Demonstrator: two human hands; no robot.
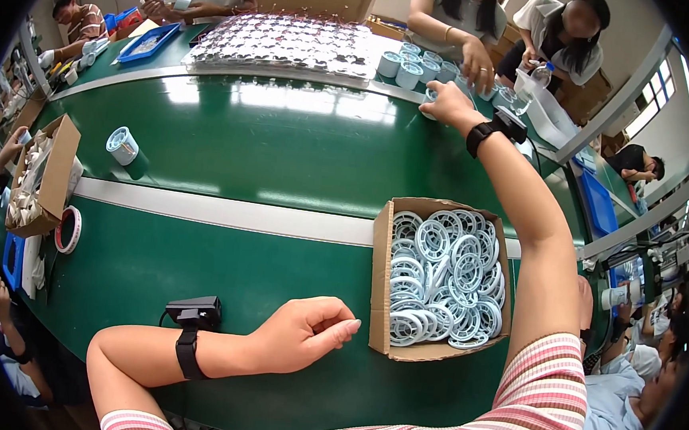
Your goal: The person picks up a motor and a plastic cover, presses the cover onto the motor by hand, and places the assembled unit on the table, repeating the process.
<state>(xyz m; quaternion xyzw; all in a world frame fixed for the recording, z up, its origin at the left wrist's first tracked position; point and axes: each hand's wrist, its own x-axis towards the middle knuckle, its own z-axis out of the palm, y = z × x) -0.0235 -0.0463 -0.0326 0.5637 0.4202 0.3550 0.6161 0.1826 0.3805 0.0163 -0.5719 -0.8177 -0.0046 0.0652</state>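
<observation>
My right arm stretches to the far side of the green bench, where my right hand point(450, 104) is closed round a light blue cylindrical housing point(430, 98), partly hidden by my fingers. Just beyond it stand several similar blue housings point(409, 74). My left hand point(310, 336) rests over the near part of the bench with its fingers curled in and thumb against them; nothing shows in it. Between my arms a cardboard box point(379, 297) holds many pale blue spoked rings point(432, 240), and the left hand is beside it.
One blue housing point(122, 146) stands on the green belt point(245, 144) at left. Near it are a cardboard box of white parts point(58, 175) and a tape roll point(68, 230). A co-worker's hand point(476, 64) is close to mine. Behind lies a tray of small parts point(284, 43).
</observation>
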